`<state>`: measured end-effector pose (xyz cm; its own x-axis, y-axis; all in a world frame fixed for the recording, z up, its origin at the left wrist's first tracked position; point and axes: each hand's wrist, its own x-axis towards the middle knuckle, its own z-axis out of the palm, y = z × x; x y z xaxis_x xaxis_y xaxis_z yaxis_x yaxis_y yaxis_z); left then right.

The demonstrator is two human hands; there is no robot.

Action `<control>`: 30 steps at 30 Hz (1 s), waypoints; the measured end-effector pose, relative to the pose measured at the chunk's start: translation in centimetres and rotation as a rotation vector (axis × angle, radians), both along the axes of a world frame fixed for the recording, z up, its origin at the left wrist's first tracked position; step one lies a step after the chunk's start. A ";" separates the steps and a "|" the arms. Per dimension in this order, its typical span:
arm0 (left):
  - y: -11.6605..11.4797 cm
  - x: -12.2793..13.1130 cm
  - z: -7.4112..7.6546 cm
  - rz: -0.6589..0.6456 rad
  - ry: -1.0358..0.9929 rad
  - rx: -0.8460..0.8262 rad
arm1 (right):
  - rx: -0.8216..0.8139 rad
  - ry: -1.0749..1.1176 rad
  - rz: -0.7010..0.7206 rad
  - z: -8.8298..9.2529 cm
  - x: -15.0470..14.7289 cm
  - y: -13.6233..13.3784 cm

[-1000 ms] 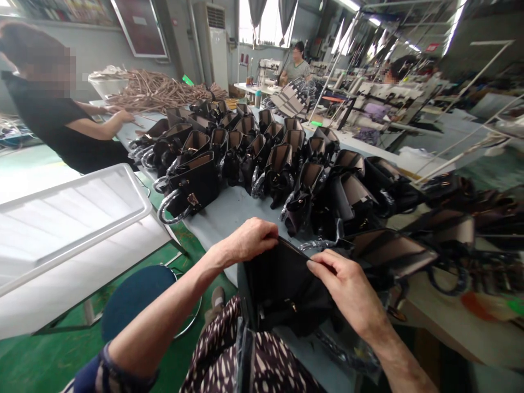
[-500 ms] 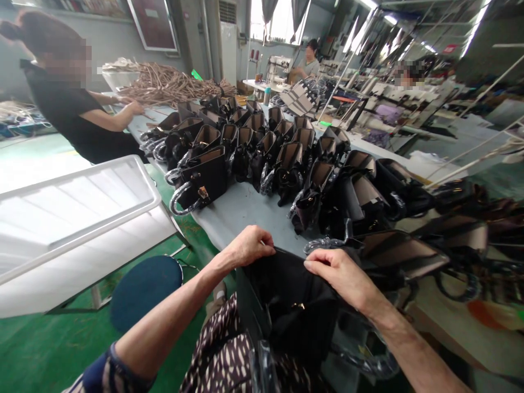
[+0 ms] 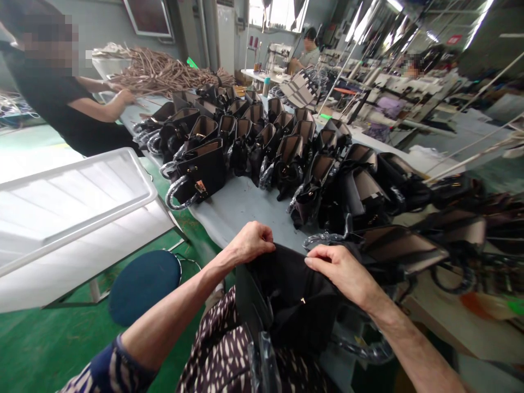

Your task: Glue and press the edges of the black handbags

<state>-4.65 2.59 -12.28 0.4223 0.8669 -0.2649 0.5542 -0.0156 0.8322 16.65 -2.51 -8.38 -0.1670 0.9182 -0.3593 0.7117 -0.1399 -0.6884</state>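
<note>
A black handbag (image 3: 292, 297) rests in my lap against the near edge of the grey table (image 3: 239, 204). My left hand (image 3: 250, 242) is closed, pinching the bag's top rim at its left corner. My right hand (image 3: 341, 271) is closed on the same rim further right, fingers curled over the edge. A small gold fitting shows on the bag's front below my hands. Its plastic-wrapped handle (image 3: 362, 349) hangs at the lower right.
Several black handbags with tan linings (image 3: 282, 153) stand in rows across the table. A person in black (image 3: 61, 103) works at the far left by a heap of tan straps (image 3: 159, 73). A white tray (image 3: 69, 196) and a blue stool (image 3: 143, 284) stand at my left.
My hands have drawn closer together along the bag's rim, and the bag has slipped lower into my lap. The view has shifted slightly.
</note>
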 end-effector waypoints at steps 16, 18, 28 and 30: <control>-0.1 0.7 0.4 -0.046 0.079 0.080 | 0.022 -0.087 0.014 -0.2 0.2 0.0; -0.2 0.8 0.5 -0.057 0.086 0.093 | 0.019 -0.115 0.018 -0.3 0.4 0.0; -0.5 1.2 1.1 -0.078 0.187 0.131 | 0.123 -0.313 0.115 0.2 -0.4 0.3; -0.6 1.4 1.2 -0.079 0.202 0.135 | 0.126 -0.340 0.134 0.1 -1.1 0.4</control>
